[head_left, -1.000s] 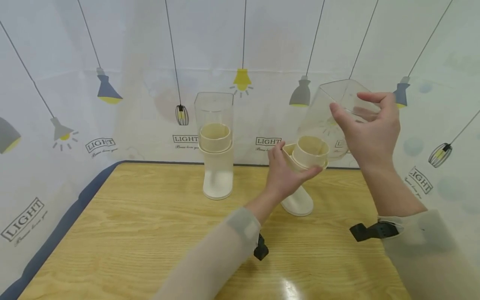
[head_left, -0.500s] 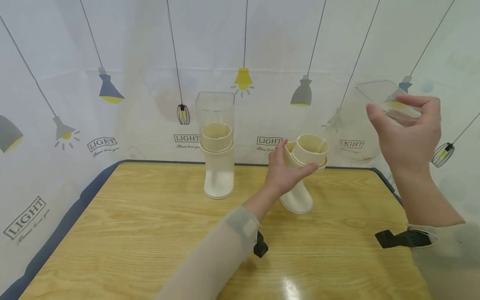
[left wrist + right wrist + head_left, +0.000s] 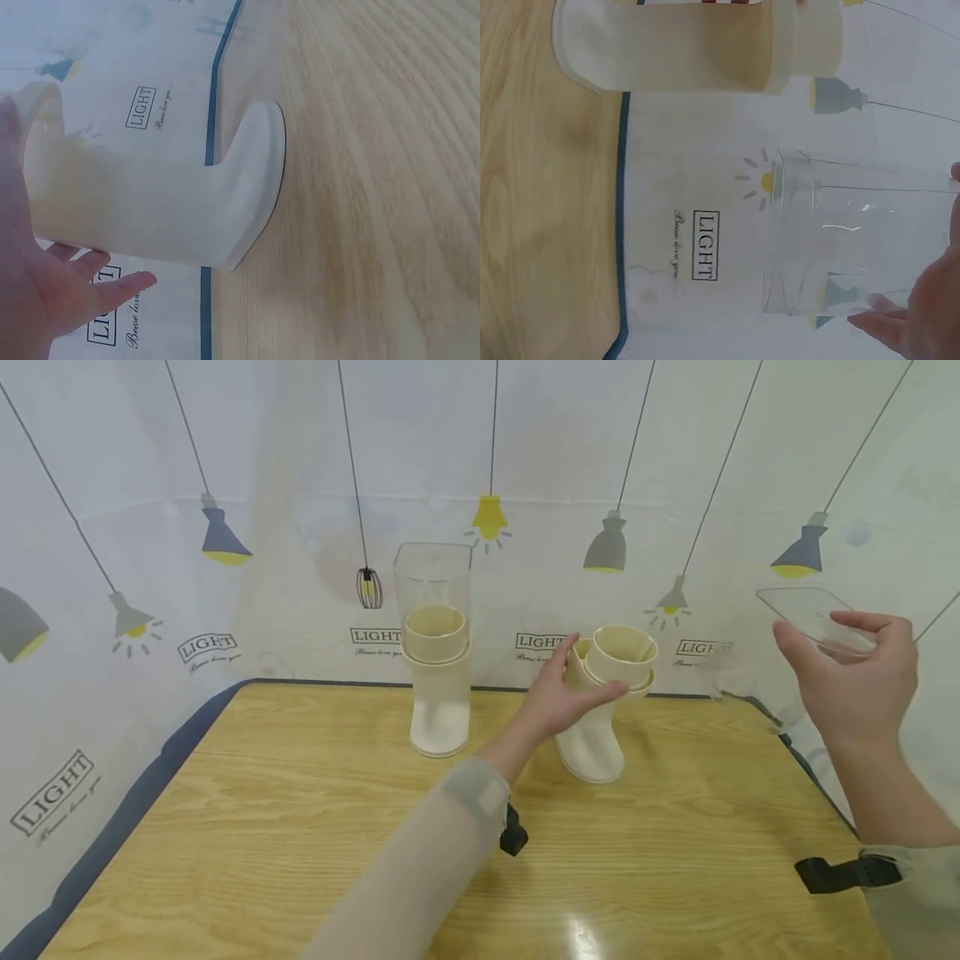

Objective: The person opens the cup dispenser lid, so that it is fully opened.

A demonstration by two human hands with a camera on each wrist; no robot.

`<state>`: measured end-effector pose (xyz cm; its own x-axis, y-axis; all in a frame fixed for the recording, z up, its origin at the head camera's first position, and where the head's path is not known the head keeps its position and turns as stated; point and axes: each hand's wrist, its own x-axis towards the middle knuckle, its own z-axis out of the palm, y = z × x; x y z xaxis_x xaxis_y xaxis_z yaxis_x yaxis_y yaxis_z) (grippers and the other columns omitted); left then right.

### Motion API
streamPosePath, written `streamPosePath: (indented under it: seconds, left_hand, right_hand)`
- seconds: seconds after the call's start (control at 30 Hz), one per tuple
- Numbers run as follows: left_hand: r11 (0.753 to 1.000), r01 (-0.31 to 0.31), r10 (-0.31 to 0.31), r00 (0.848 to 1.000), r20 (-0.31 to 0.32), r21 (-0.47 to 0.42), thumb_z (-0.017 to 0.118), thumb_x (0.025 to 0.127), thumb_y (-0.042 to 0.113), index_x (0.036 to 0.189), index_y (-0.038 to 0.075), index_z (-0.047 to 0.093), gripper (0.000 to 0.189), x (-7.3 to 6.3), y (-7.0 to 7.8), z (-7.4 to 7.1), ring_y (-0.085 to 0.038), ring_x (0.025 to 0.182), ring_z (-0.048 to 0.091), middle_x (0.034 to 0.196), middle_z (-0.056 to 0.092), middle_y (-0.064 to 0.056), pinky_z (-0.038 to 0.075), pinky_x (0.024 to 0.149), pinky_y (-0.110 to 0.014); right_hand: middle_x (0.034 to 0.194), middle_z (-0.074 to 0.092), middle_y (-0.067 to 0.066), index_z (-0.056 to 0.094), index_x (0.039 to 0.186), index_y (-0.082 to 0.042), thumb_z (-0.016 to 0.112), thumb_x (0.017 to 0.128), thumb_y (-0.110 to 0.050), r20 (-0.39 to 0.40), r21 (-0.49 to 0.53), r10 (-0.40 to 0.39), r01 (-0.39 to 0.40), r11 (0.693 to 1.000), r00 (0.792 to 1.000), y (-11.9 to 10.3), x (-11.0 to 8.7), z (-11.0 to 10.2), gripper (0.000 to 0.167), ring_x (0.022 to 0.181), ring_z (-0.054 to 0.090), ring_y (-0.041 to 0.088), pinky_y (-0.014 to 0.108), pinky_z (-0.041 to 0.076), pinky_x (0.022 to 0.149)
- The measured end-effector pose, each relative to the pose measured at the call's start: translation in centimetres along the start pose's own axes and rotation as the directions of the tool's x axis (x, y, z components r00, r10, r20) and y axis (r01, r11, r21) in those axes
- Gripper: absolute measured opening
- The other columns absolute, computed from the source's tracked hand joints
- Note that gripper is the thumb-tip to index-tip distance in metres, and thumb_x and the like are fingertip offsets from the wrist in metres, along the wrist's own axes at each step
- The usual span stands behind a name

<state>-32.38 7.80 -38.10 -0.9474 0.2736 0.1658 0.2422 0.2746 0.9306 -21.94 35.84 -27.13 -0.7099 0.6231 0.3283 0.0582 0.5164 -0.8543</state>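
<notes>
My left hand (image 3: 555, 697) grips a cream plastic dispenser base (image 3: 590, 745) around its upper part, thumb along the front below the round collar. The base has a rounded foot at the tabletop, and its ring-shaped collar faces up, uncovered. Off to the right, my right hand (image 3: 866, 685) holds a clear square plastic container (image 3: 870, 232) between thumb and fingers near its upper rim. This container is raised in the air, apart from the base; its lower part is faint in the head view but plain in the right wrist view.
A matching cream base (image 3: 440, 714) stands upright to the left, with a clear container (image 3: 435, 568) seated around its collar. The wooden table (image 3: 300, 827) has a dark blue edge, and a white curtain (image 3: 300, 460) printed with lamps hangs behind it.
My right hand has carried the clear container to the right and lower, away from the cream base. My left hand has shifted slightly left, staying on the base.
</notes>
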Motion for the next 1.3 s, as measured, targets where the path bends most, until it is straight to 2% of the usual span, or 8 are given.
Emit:
streamPosePath:
  seconds: [0.23, 0.4, 0.53, 0.67, 0.87, 0.97, 1.07, 1.3]
  left_hand:
    - [1.000, -0.008, 0.007, 0.999, 0.050, 0.008, 0.088, 0.084, 0.065, 0.175, 0.042, 0.022, 0.115, 0.7, -0.3, -0.5, -0.033, 0.158, 0.046, 0.176, 0.041, -0.010, 0.045, 0.125, -0.058]
    - [1.000, -0.015, 0.016, 0.996, 0.089, -0.002, 0.088, 0.087, 0.060, 0.176, 0.038, 0.022, 0.112, 1.4, -0.5, -0.8, -0.034, 0.159, 0.045, 0.177, 0.039, -0.012, 0.046, 0.124, -0.057]
    - [1.000, -0.016, 0.014, 0.994, 0.106, 0.014, 0.086, 0.088, 0.061, 0.175, 0.041, 0.021, 0.111, 1.9, -0.4, -1.0, -0.033, 0.158, 0.047, 0.176, 0.040, -0.011, 0.047, 0.124, -0.056]
    - [1.000, -0.018, 0.015, 0.993, 0.116, 0.023, 0.085, 0.089, 0.060, 0.176, 0.042, 0.019, 0.110, 2.1, -0.4, -0.9, -0.033, 0.159, 0.047, 0.176, 0.040, -0.012, 0.047, 0.124, -0.055]
    - [0.999, -0.015, 0.011, 0.993, 0.119, 0.037, 0.083, 0.090, 0.062, 0.176, 0.041, 0.017, 0.111, 2.4, -0.5, -0.8, -0.034, 0.159, 0.046, 0.177, 0.040, -0.012, 0.046, 0.125, -0.057]
    - [0.999, -0.009, 0.005, 0.992, 0.125, 0.031, 0.083, 0.089, 0.063, 0.176, 0.043, 0.017, 0.110, 2.4, -0.5, -0.7, -0.034, 0.160, 0.045, 0.177, 0.038, -0.011, 0.045, 0.125, -0.059]
    - [1.000, -0.001, -0.003, 0.992, 0.128, 0.027, 0.084, 0.089, 0.063, 0.175, 0.044, 0.018, 0.110, 2.4, -0.4, -0.7, -0.035, 0.160, 0.044, 0.178, 0.038, -0.012, 0.044, 0.126, -0.059]
    - [0.999, 0.005, -0.011, 0.991, 0.130, 0.044, 0.082, 0.089, 0.065, 0.174, 0.048, 0.017, 0.108, 2.5, -0.3, -0.9, -0.033, 0.160, 0.045, 0.178, 0.037, -0.009, 0.045, 0.126, -0.057]
  right_hand:
    - [0.176, 0.029, -0.002, 0.047, 0.136, -0.048, 0.079, 0.092, -0.064, 0.105, -0.083, 0.063, -0.055, 0.995, 0.992, 4.8, 1.0, 0.2, 0.057, 0.099, 0.047, -0.013, 0.014, 0.044, 0.075]
    - [0.179, 0.022, 0.009, 0.046, 0.134, -0.045, 0.078, 0.092, -0.066, 0.180, -0.093, 0.064, -0.048, 0.995, 0.982, 8.4, 2.0, 0.6, 0.057, 0.098, 0.047, -0.011, 0.010, 0.045, 0.071]
    - [0.180, 0.019, 0.013, 0.046, 0.140, -0.038, 0.078, 0.093, -0.066, 0.214, -0.110, 0.078, -0.055, 0.992, 0.974, 10.7, 2.5, 1.3, 0.063, 0.115, 0.053, 0.007, 0.013, 0.045, 0.073]
    - [0.179, 0.017, 0.017, 0.043, 0.150, -0.024, 0.075, 0.092, -0.071, 0.245, -0.149, 0.118, -0.082, 0.985, 0.962, 12.1, 2.9, 2.0, 0.081, 0.127, 0.048, 0.024, 0.022, 0.044, 0.078]
    - [0.179, 0.015, 0.021, 0.033, 0.167, -0.009, 0.072, 0.093, -0.074, 0.254, -0.189, 0.135, -0.087, 0.978, 0.958, 13.5, 3.5, 3.3, 0.106, 0.129, 0.046, 0.029, 0.034, 0.046, 0.083]
    - [0.179, 0.007, 0.026, 0.027, 0.173, -0.011, 0.070, 0.094, -0.074, 0.262, -0.201, 0.126, -0.073, 0.977, 0.957, 14.1, 3.7, 3.7, 0.109, 0.138, 0.043, 0.042, 0.051, 0.052, 0.095]
    - [0.177, 0.005, 0.032, 0.025, 0.174, -0.010, 0.067, 0.096, -0.074, 0.271, -0.217, 0.110, -0.050, 0.975, 0.956, 14.6, 4.0, 4.0, 0.110, 0.142, 0.039, 0.051, 0.070, 0.046, 0.109]
    - [0.173, 0.005, 0.039, 0.024, 0.172, -0.004, 0.067, 0.096, -0.075, 0.298, -0.252, 0.091, -0.014, 0.968, 0.950, 14.8, 4.7, 4.5, 0.113, 0.140, 0.038, 0.057, 0.074, 0.040, 0.113]
